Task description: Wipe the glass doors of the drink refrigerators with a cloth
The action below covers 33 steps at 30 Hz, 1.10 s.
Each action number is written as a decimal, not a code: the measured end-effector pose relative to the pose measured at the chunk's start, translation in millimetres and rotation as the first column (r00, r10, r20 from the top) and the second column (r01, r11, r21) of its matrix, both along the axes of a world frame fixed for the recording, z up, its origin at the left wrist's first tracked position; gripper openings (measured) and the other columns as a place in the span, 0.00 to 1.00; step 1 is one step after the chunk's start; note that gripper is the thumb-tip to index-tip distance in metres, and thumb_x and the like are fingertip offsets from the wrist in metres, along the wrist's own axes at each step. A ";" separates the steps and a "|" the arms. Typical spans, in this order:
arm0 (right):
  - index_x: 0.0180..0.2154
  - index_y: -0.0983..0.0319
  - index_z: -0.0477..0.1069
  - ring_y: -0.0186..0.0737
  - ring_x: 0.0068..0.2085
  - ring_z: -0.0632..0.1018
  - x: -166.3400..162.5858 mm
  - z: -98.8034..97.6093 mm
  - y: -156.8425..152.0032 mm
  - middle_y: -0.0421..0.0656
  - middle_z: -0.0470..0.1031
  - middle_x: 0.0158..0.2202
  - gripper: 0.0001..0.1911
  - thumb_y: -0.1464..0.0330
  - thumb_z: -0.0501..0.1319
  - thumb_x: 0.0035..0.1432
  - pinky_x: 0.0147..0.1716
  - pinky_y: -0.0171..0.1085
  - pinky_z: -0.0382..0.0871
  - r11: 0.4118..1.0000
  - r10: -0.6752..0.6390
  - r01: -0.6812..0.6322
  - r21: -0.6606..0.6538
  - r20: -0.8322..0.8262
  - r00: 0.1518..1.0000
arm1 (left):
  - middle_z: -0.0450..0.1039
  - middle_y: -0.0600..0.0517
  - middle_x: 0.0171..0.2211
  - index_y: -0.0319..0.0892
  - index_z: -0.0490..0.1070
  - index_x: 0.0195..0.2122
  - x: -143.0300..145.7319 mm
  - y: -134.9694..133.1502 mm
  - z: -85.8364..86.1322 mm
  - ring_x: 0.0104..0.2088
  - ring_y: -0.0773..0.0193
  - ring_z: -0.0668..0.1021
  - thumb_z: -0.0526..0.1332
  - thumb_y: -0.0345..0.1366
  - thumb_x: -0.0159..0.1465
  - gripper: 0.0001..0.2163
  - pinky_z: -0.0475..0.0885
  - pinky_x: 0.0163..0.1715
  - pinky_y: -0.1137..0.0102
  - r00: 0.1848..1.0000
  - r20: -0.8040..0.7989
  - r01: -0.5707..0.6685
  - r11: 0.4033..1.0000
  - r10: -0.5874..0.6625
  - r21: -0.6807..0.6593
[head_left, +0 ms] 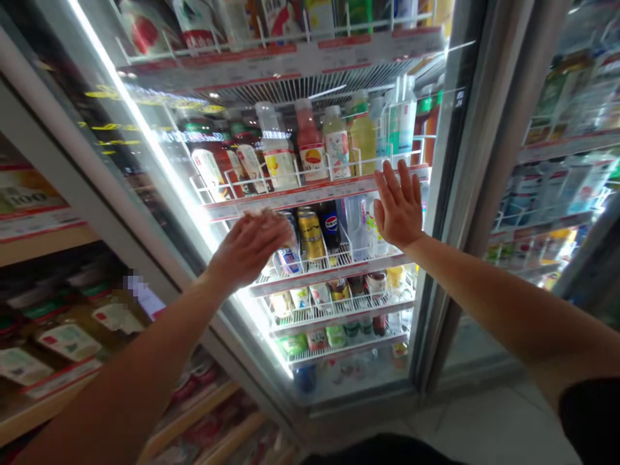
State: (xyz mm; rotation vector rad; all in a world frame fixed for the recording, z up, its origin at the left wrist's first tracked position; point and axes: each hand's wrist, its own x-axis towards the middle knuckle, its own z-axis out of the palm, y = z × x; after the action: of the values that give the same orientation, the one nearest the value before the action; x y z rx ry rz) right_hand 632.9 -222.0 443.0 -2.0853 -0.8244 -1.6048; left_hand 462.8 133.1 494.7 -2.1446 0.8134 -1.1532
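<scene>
While both arms stretch forward, the glass door (pixel 361 402) of a drinks cooler stands straight ahead of the person, with lit shelves behind it. The upright bottles, among them a red one (pixel 310 148), seem placed with labels outward so they can be read through the glass, and the low wire rail before them probably guards against toppling. Below, a gold can (pixel 311 237) and a dark bottle with a blue round logo (pixel 331 223) sit in wire lanes, a layout that likely separates the kinds. The price strip (pixel 314 194) runs along the shelf edge, presumably to match each price to what stands above it.

The right hand (pixel 401 205) is raised near the door's right side, back toward the camera, its fingers spread wide with nothing seen in them and the thumb out to the left. The flat pose suits resting against the glass, though whether it touches is unclear. Its arm slants up from the lower right.

The left hand (pixel 254 248) comes from the lower left, lower than the other, fingers angled across to the right, in front of the cans. It is blurred, so I cannot tell whether those fingers hold anything or how far they close.
</scene>
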 end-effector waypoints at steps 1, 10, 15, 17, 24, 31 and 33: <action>0.77 0.55 0.44 0.56 0.78 0.48 0.2 -0.2 0.0 0.44 0.54 0.77 0.34 0.62 0.43 0.73 0.73 0.67 0.45 1.000 0.001 -0.001 0.000 0.005 1.000 | 0.66 0.61 0.69 0.58 0.47 0.76 -0.9 3.1 -3.6 0.74 0.56 0.58 0.51 0.30 0.70 0.35 0.60 0.74 0.48 0.999 -0.042 0.022 0.998 -0.019 0.059; 0.77 0.55 0.45 0.57 0.78 0.49 -0.9 -0.3 0.5 0.44 0.54 0.77 0.34 0.62 0.44 0.73 0.73 0.67 0.44 1.000 0.001 -0.001 0.006 0.010 1.000 | 0.60 0.61 0.72 0.50 0.45 0.77 -18.5 26.7 -24.1 0.77 0.51 0.45 0.57 0.47 0.67 0.39 0.53 0.76 0.44 0.972 0.122 -0.165 0.952 0.202 -0.259; 0.77 0.56 0.44 0.56 0.78 0.49 -1.4 -0.2 0.5 0.44 0.54 0.77 0.34 0.63 0.43 0.73 0.73 0.66 0.45 1.000 -0.010 0.010 0.001 0.015 1.000 | 0.67 0.66 0.68 0.60 0.45 0.77 -23.6 46.2 -40.2 0.73 0.54 0.62 0.55 0.36 0.69 0.36 0.67 0.70 0.50 0.995 -0.009 -0.096 0.995 0.096 0.008; 0.77 0.55 0.42 0.56 0.78 0.48 -1.7 0.1 0.4 0.44 0.53 0.77 0.34 0.63 0.43 0.73 0.73 0.66 0.45 1.000 -0.015 0.015 -0.001 0.008 1.000 | 0.60 0.66 0.71 0.61 0.44 0.77 -25.2 55.8 -38.3 0.73 0.47 0.61 0.56 0.37 0.69 0.37 0.64 0.70 0.43 0.989 0.035 -0.137 0.982 0.142 -0.131; 0.77 0.55 0.44 0.57 0.78 0.50 -3.1 0.2 0.9 0.45 0.55 0.77 0.34 0.62 0.44 0.73 0.73 0.65 0.45 1.000 -0.030 0.030 0.000 0.017 0.999 | 0.70 0.52 0.66 0.56 0.61 0.71 -28.1 63.7 -78.1 0.71 0.49 0.67 0.60 0.26 0.69 0.31 0.64 0.70 0.49 0.988 0.127 -0.077 0.994 0.087 -0.078; 0.77 0.55 0.42 0.58 0.78 0.50 -0.6 -1.0 0.7 0.45 0.53 0.77 0.35 0.62 0.44 0.73 0.72 0.67 0.45 1.000 -0.023 0.023 -0.001 0.014 1.000 | 0.58 0.51 0.73 0.46 0.64 0.70 -23.4 67.7 -55.4 0.75 0.47 0.55 0.59 0.34 0.69 0.28 0.53 0.75 0.49 0.960 0.198 -0.097 0.901 0.196 -0.422; 0.77 0.55 0.42 0.58 0.77 0.50 -0.1 -1.2 0.8 0.46 0.54 0.77 0.35 0.62 0.44 0.73 0.72 0.68 0.46 1.000 -0.023 0.023 -0.001 0.021 1.000 | 0.61 0.51 0.72 0.45 0.66 0.69 -20.4 60.6 -60.0 0.75 0.47 0.54 0.58 0.34 0.70 0.25 0.53 0.75 0.48 0.963 0.164 -0.131 0.901 0.215 -0.414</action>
State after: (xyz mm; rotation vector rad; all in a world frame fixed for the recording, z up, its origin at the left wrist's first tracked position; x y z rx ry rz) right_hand 632.8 -221.2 441.8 -2.0897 -0.8113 -1.6405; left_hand 442.3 193.8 434.7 -2.3071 0.2993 -1.5174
